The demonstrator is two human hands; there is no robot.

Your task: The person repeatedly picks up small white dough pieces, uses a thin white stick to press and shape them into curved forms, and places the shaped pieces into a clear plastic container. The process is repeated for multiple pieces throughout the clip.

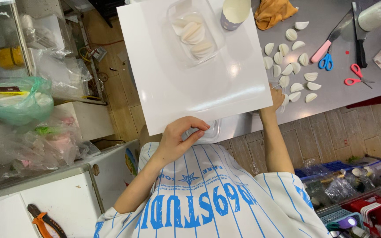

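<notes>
The left hand (pixel 179 136) pinches the near edge of a big white board (pixel 190 75), fingers curled around it. On the board sit a clear tray (pixel 173 17) with white folded dumplings (pixel 191 33) and a cup (pixel 234 13). The right hand (pixel 277 98) is partly hidden behind the board's far edge; its grip cannot be seen. More dumplings (pixel 289 66) lie on the grey desk (pixel 331 94) near scissors (pixel 327 61).

On the grey surface (pixel 331 94) lay blue scissors (pixel 326 61), red scissors (pixel 357 75), a pink-handled knife (pixel 331 39), a black-handled knife (pixel 359 39) and an orange cloth (pixel 273 12). Orange-handled pliers (pixel 45 221) rested on a white cabinet (pixel 62 207). A green plastic bag (pixel 16 102) sat opposite.
</notes>
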